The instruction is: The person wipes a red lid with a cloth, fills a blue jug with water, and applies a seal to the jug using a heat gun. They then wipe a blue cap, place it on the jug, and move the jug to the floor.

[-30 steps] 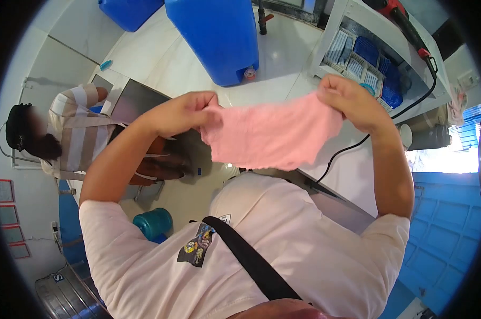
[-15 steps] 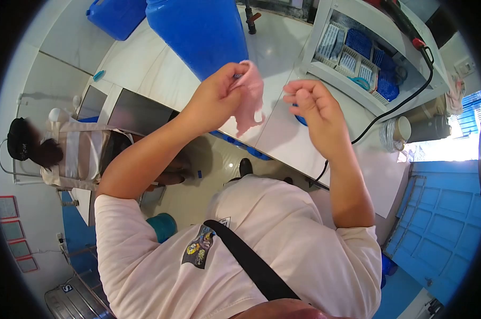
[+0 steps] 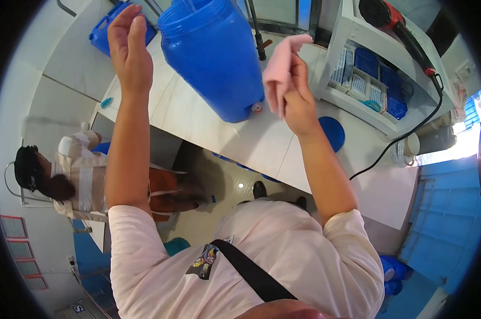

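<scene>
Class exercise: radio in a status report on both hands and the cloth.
Left hand open, empty, raised. Right hand grips pink cloth, bunched. Blue barrel stands between hands.

Both arms raised, stretched forward and up, bare from short sleeves. Left hand (image 3: 129, 50) open, fingers straight and together, palm turned inward, holding nothing, wrist in line with forearm. Right hand (image 3: 296, 101) up at about the same height, well apart from the left, fingers closed in a grip on a pink cloth (image 3: 280, 69), back of hand toward camera, wrist slightly bent. Elbows only a little bent, forearms angled outward from shoulders.
</scene>
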`<state>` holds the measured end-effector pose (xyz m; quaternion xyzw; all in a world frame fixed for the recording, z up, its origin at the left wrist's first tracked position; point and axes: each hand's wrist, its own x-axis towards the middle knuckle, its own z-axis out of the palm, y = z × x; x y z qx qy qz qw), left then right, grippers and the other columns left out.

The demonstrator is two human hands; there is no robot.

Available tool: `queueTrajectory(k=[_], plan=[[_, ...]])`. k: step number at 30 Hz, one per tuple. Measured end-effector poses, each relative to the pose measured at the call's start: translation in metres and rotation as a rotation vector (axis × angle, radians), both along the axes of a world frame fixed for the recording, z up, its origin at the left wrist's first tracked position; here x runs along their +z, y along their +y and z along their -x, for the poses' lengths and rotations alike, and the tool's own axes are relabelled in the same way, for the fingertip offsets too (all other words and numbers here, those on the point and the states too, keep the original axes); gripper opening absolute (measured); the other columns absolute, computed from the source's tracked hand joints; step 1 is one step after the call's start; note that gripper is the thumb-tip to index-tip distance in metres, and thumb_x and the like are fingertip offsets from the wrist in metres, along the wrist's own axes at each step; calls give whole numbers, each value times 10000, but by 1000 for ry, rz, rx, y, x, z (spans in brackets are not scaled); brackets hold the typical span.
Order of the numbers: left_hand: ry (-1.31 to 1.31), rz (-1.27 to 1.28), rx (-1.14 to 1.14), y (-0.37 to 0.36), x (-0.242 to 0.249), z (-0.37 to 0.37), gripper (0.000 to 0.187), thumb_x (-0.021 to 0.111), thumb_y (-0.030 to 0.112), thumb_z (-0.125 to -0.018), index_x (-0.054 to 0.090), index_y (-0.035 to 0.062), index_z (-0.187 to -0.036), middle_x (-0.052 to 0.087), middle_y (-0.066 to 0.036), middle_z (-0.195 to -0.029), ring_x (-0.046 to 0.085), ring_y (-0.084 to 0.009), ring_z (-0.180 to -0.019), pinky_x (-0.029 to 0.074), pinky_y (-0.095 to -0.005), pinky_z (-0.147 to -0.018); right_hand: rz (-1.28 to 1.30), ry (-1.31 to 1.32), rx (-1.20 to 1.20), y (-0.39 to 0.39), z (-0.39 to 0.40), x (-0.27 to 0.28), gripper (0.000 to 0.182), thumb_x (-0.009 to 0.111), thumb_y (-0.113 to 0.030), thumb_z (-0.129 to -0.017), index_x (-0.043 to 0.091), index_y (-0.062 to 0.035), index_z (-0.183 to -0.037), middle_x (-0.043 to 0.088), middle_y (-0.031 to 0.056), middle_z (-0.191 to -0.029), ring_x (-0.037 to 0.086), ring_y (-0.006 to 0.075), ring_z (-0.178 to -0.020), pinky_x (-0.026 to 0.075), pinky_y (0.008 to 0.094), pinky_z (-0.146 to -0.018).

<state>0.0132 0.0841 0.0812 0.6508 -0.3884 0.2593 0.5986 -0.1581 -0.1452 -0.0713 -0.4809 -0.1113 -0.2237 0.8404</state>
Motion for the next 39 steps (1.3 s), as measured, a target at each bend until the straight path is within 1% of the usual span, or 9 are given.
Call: queueTrajectory(k=[6, 10, 15, 19, 23, 30, 35, 37, 39], plan=[[326, 129, -209, -29, -10, -54, 792, 340, 653, -1040, 292, 57, -1559, 501, -180, -1492, 500, -293, -1340, 363, -407, -1168, 700, -247, -552, 34, -67, -18, 660, 472, -280, -1092, 119, -8, -1579, 292, 214, -1550, 303, 346, -1455, 227, 475, -1213], [533, 141, -299, -33, -13, -44, 974, 302, 803, -965, 221, 70, -1602, 454, -228, -1530, 483, -357, -1388, 414, -466, -1153, 830, -470, -677, 33, -70, 13, 532, 490, -308, -1081, 450, 37, -1484, 289, 246, -1624, 245, 439, -1507, 192, 494, -1227], [621, 164, -280, -35, -10, -42, 998, 351, 820, -942, 231, 80, -1602, 469, -221, -1514, 515, -348, -1352, 429, -458, -1141, 527, -508, -451, -9, -152, 77, 557, 500, -403, -1058, 545, 1, -1439, 514, 232, -1489, 475, 290, -1409, 322, 372, -1176], [640, 117, -273, -33, -10, -42, 986, 268, 806, -969, 164, 71, -1618, 446, -233, -1525, 491, -357, -1377, 416, -454, -1151, 87, 252, 82, -27, -193, 19, 740, 424, -638, -1038, 525, -48, -1474, 590, 148, -1390, 563, 169, -1244, 420, 284, -1074], [628, 122, -261, -34, -11, -43, 985, 325, 808, -958, 205, 73, -1602, 453, -232, -1510, 498, -356, -1363, 417, -467, -1146, -241, 633, 294, -11, -115, -36, 852, 401, -615, -1053, 160, -53, -1645, 173, 144, -1698, 321, 244, -1498, 307, 373, -1194], [646, 154, -257, -35, -11, -40, 1010, 369, 815, -943, 203, 67, -1601, 445, -232, -1508, 476, -349, -1377, 391, -472, -1163, 468, -262, -210, -9, -105, 28, 529, 331, -304, -1130, 330, -74, -1606, 299, 166, -1666, 293, 283, -1536, 192, 394, -1247], [644, 140, -253, -36, -11, -40, 1009, 353, 811, -949, 171, 75, -1615, 424, -230, -1526, 448, -350, -1401, 365, -473, -1180, 557, -133, -181, -41, -257, 84, 656, 384, -523, -1079, 435, -74, -1555, 451, 172, -1571, 392, 279, -1477, 276, 372, -1214], [658, 138, -264, -36, -11, -42, 1013, 348, 813, -949, 162, 74, -1618, 422, -230, -1527, 445, -351, -1403, 359, -472, -1184, 165, 524, 273, -51, -244, 83, 671, 401, -575, -1055, 460, -125, -1550, 519, 150, -1504, 488, 249, -1383, 351, 375, -1168], [652, 131, -261, -35, -11, -42, 1005, 343, 807, -955, 160, 74, -1618, 421, -229, -1528, 447, -352, -1402, 361, -473, -1183, 82, 304, 249, -48, -260, -1, 633, 437, -483, -1062, 359, -180, -1612, 423, 135, -1578, 482, 219, -1371, 403, 351, -1127]])
